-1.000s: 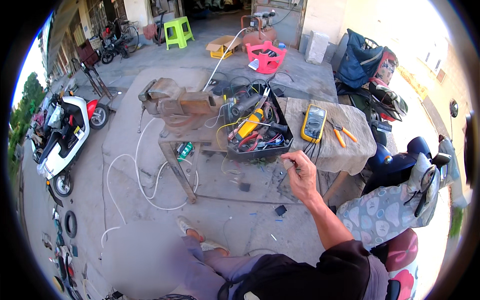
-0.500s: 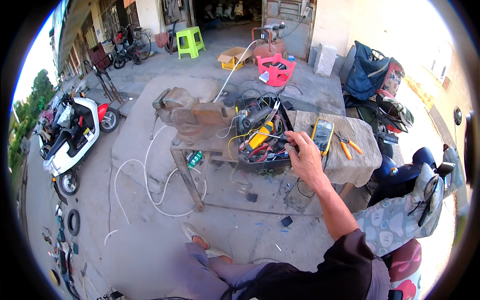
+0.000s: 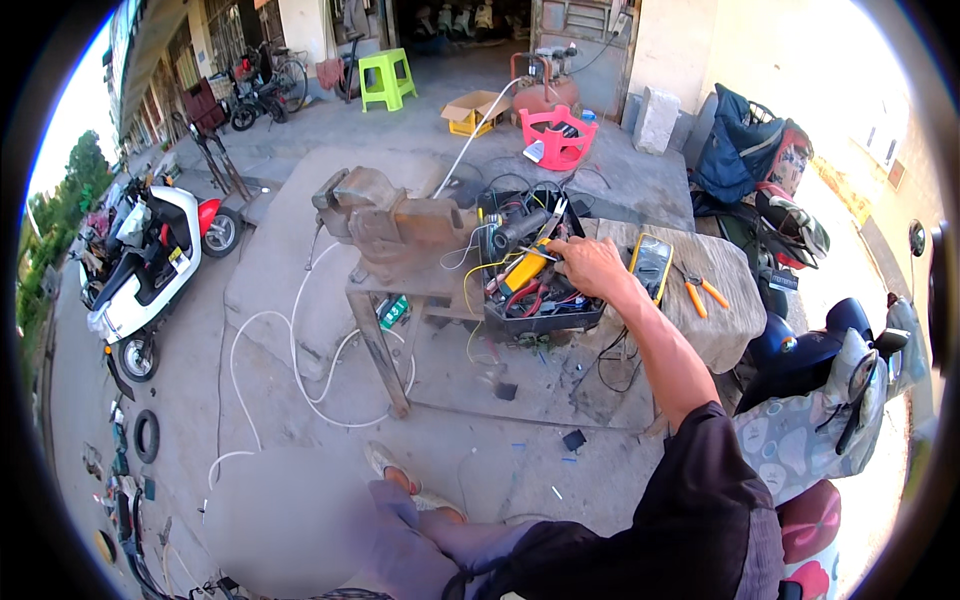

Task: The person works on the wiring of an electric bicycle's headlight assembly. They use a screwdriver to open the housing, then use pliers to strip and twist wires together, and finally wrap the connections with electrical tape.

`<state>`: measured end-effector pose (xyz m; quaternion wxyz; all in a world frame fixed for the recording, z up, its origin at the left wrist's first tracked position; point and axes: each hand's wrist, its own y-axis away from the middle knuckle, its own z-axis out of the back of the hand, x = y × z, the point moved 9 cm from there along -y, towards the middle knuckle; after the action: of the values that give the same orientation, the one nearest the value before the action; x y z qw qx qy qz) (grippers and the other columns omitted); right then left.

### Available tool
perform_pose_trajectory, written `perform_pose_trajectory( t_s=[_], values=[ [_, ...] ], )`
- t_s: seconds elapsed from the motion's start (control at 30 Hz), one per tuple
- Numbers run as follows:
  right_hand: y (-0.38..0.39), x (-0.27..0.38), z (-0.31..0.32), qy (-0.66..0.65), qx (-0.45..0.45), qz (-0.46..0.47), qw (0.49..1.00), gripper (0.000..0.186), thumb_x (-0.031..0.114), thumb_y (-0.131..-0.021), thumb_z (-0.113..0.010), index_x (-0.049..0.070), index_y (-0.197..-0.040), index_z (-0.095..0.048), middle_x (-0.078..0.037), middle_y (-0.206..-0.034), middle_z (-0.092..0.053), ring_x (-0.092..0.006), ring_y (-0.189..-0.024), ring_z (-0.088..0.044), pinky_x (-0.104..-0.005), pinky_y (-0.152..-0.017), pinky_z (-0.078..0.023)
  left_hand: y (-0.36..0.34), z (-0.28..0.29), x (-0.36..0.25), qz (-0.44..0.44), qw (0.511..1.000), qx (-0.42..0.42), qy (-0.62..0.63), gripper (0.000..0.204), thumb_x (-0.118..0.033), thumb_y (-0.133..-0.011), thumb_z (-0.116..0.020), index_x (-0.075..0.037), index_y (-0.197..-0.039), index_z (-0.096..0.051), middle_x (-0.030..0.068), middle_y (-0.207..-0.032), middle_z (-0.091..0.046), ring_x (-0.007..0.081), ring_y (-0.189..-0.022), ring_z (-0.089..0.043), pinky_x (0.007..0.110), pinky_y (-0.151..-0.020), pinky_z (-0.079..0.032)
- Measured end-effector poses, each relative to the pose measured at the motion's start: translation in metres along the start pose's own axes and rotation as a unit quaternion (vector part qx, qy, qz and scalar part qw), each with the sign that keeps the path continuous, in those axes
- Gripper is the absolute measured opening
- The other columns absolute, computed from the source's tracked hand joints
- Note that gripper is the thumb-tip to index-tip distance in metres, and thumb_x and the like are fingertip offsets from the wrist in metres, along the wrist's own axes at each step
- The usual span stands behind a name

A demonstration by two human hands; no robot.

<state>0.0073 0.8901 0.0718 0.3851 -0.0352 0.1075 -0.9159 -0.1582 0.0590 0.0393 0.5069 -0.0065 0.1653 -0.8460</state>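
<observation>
My right hand (image 3: 592,268) reaches over the right side of a black toolbox (image 3: 556,324), fingers pinched together. A thin metal rod (image 3: 541,255) sticks out leftward from the fingertips; its other end is hidden by the hand. Under it lies a yellow tool (image 3: 524,270) among red-handled tools, wires and a dark cylindrical part (image 3: 514,232). Pliers with pale jaws (image 3: 557,214) point up at the back of the box. Right of the hand, a yellow multimeter (image 3: 651,264) and orange-handled pliers (image 3: 705,292) rest on a cloth-like cover. My left hand is not in view.
A rusty bench vise (image 3: 390,222) on a metal stand is left of the toolbox. White hose (image 3: 298,375) loops over the ground. Behind are a pink basket (image 3: 556,142), a cardboard box (image 3: 476,108) and a green stool (image 3: 386,80). Scooters stand on both sides.
My right hand has moved a little left and up, farther over the toolbox, with the thin rod at its fingertips. The whole view has shifted slightly.
</observation>
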Motion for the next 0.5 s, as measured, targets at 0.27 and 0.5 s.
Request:
perform_pose_trajectory(
  t_s=[0.27, 0.5],
  values=[
    [-0.023, -0.053, 0.025, -0.213, -0.104, -0.025, 0.971, 0.031, 0.023, -0.107, -0.058, 0.009, -0.128, -0.076, -0.027, -0.103, -0.080, -0.0487, -0.100, -0.076, -0.0570, -0.090, -0.059, 0.001, 0.002, 0.006, -0.001, 1.000, -0.003, 0.007, 0.063, -0.031, -0.094, -0.082, -0.010, -0.150, -0.064, 0.0218, -0.140, -0.070, 0.0420, -0.103, -0.077, 0.049, -0.077, -0.066],
    [-0.040, -0.055, 0.039, -0.139, -0.176, -0.068, 0.972, 0.031, 0.018, -0.100, -0.062, 0.011, -0.123, -0.082, -0.023, -0.115, -0.079, -0.0433, -0.114, -0.073, -0.0521, -0.102, -0.057, 0.005, 0.004, 0.009, 0.006, 1.000, -0.018, 0.014, 0.062, -0.029, -0.093, -0.083, -0.010, -0.150, -0.064, 0.0218, -0.139, -0.070, 0.0414, -0.100, -0.077, 0.048, -0.076, -0.066]
  ],
)
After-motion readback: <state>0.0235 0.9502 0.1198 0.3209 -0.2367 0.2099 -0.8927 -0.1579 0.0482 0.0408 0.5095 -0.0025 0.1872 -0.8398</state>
